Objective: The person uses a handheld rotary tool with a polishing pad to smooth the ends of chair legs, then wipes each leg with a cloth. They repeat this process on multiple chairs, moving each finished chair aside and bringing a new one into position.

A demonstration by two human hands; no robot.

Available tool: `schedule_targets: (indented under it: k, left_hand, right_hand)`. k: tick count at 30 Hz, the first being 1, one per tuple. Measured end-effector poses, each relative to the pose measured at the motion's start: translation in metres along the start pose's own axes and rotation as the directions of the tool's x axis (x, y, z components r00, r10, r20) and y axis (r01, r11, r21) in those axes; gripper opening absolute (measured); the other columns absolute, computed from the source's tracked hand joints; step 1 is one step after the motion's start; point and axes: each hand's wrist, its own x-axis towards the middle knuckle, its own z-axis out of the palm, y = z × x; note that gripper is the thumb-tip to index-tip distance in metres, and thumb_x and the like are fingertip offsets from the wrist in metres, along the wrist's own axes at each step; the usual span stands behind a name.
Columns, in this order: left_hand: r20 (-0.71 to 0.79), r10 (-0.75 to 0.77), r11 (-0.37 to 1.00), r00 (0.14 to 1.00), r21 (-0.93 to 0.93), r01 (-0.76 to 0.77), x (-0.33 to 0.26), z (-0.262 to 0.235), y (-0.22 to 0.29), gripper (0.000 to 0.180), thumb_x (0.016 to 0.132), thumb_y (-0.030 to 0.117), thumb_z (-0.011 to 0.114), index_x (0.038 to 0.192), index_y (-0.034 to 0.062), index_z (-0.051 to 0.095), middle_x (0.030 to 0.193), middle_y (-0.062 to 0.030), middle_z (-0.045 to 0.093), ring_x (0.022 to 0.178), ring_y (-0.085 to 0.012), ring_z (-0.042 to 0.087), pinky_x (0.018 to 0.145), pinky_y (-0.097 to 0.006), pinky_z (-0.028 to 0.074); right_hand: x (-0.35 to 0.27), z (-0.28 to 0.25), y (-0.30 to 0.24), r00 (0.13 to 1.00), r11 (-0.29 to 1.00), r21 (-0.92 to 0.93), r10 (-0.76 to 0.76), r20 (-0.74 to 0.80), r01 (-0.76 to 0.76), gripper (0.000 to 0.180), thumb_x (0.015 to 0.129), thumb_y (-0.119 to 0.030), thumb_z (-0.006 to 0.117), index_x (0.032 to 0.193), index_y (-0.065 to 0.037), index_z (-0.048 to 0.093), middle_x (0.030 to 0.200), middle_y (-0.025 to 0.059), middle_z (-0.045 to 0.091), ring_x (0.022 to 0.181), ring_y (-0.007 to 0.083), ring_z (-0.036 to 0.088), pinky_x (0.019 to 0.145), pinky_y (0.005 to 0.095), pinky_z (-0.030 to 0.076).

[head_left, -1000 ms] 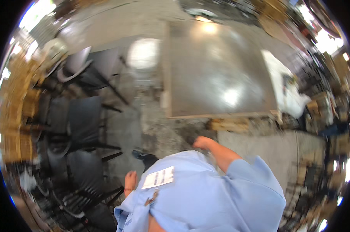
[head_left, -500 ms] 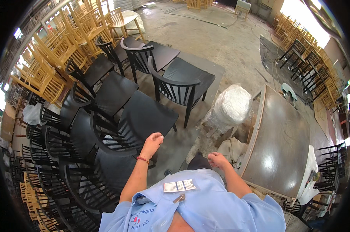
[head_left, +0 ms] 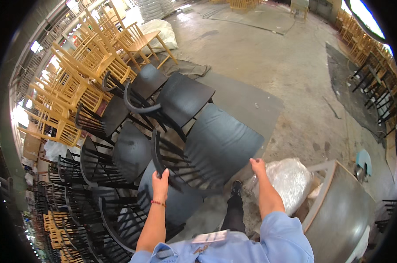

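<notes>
A black wooden chair with a curved spindle back stands tilted in front of me on the concrete floor. My left hand is closed around the chair's curved top rail. My right hand grips the front right edge of its wide black seat. A red bracelet circles my left wrist. More black chairs stand packed close on the left of it.
Rows of yellow wooden chairs stack up at the far left. A plastic-wrapped bundle lies by my right arm, beside a grey table. A dark mat and bare concrete floor stretch ahead.
The view swung from the grey table to the chairs. My left hand has taken hold of the chair's back rail and my right hand its seat edge.
</notes>
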Motion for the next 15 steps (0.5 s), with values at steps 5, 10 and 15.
schedule_targets:
  k: [5, 10, 15]
  left_hand:
    - [-0.223, 0.047, 0.987, 0.974, 0.163, -0.010, 0.048, 0.022, 0.002, 0.033, 0.085, 0.015, 0.073, 0.110, 0.0018, 0.057, 0.094, -0.0029, 0.060, 0.082, -0.0137, 0.054, 0.074, -0.030, 0.046]
    - [-0.284, -0.106, 0.977, 0.953, 0.151, 0.153, 0.065, 0.044, 0.027, 0.021, 0.084, 0.016, 0.073, 0.097, 0.0047, 0.061, 0.088, -0.0017, 0.063, 0.077, -0.0118, 0.057, 0.068, -0.030, 0.048]
    - [-0.253, -0.232, 0.970, 0.939, 0.008, 0.241, 0.057, 0.047, 0.041, 0.020, 0.085, 0.016, 0.072, 0.097, 0.0062, 0.059, 0.089, -0.0062, 0.067, 0.076, -0.0169, 0.064, 0.064, -0.033, 0.057]
  right_hand:
    - [0.131, -0.002, -0.076, 0.932, 0.903, -0.409, -0.254, -0.259, 0.133, 0.072, 0.083, -0.044, 0.070, 0.137, -0.001, 0.050, 0.137, 0.0206, 0.055, 0.126, 0.0371, 0.053, 0.106, 0.0424, 0.043]
    - [0.210, -0.008, -0.109, 0.975, 0.846, -0.500, -0.096, 0.200, 0.186, 0.074, 0.080, -0.046, 0.072, 0.136, -0.002, 0.053, 0.134, 0.0180, 0.059, 0.125, 0.0343, 0.055, 0.104, 0.0439, 0.044]
    - [0.234, 0.002, -0.124, 0.933, 0.865, -0.468, -0.003, 0.360, 0.184, 0.077, 0.074, -0.053, 0.076, 0.129, -0.001, 0.061, 0.125, 0.0189, 0.065, 0.119, 0.0336, 0.061, 0.101, 0.0418, 0.047]
